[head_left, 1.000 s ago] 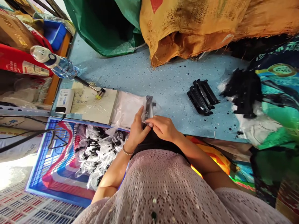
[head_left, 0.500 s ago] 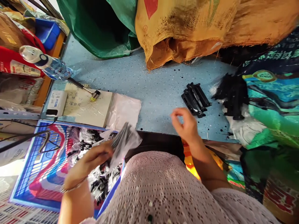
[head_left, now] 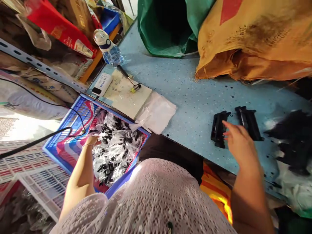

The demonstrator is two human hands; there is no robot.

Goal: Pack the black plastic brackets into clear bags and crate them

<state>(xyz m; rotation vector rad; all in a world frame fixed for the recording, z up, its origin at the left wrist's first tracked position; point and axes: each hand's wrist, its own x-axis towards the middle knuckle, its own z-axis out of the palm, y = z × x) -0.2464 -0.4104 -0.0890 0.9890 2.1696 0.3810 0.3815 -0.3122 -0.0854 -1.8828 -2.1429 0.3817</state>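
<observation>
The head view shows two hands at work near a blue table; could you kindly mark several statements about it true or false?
1. The right hand is at a black plastic part on the blue table. True.
2. The left hand is over the green sack. False: it is over the blue basket.
3. The black-handled tool lies partly on the tan board. True.
4. The clear bottle is inside the blue basket. False: it is on the blue table.
5. The stack of plastic bags lies beside the tan board. True.
</observation>
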